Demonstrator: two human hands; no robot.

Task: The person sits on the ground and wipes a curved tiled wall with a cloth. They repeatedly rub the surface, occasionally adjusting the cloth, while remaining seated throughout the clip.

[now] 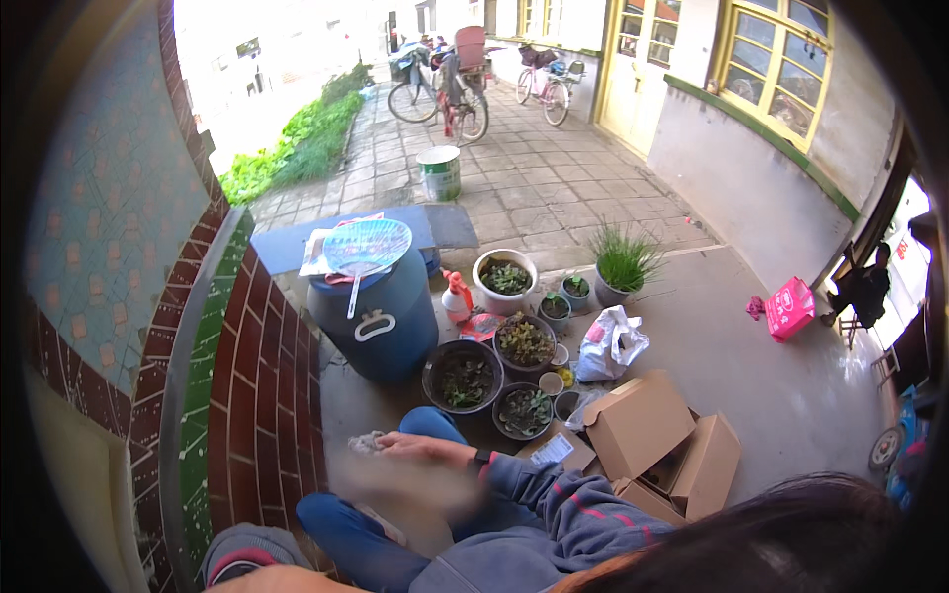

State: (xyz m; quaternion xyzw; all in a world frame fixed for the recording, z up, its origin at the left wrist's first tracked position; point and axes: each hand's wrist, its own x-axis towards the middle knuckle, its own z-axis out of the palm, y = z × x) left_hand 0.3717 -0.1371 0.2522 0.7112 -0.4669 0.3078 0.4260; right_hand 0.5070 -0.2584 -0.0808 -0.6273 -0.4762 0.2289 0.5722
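Note:
My right hand point(415, 446), with a dark band at the wrist, is shut on a crumpled greyish cloth point(365, 442) beside my bent knee. Just below it is a brownish object point(408, 485), too smeared by motion to name; whether it touches the hand I cannot tell. My left hand is out of view. Blue trousers point(356, 537) cover my bent legs. Beyond the right hand stand a dark pot with soil and a green plant point(463, 378) and a smaller pot of leafy plants point(523, 412).
Opened cardboard boxes point(641, 422) lie right of the pots, near a white plastic bag point(609, 345). A blue barrel point(378, 326) bears a hand fan point(367, 247). Beside it stands a spray bottle point(456, 299). A tiled wall point(252, 400) bounds the left. A person point(864, 285) sits far right.

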